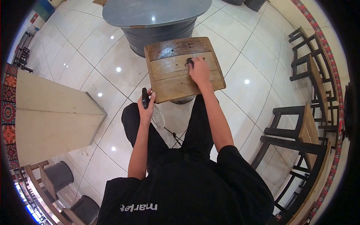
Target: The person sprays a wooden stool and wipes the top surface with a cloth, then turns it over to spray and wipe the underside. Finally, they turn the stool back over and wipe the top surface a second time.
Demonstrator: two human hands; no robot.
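Note:
In front of me is a square wooden stool top [176, 71] made of brown planks, its far plank darker and glossy. My right hand [200, 73] reaches over it from the right, fingers closed round a small black object [190, 61] close against the planks; I cannot tell what kind it is. My left hand [147, 107] is at the near left corner of the stool top, holding upright a slim black object [145, 98] with its fingers beside the wood's edge. Part of the stool's round base [183, 99] shows below the near edge.
A round grey table [157, 15] on a drum-like base stands just beyond the stool. A cream block [56, 112] rises at the left. Wooden stools with black legs [287, 120] line the right wall. Drum stools [62, 174] stand at lower left. White tiles cover the floor.

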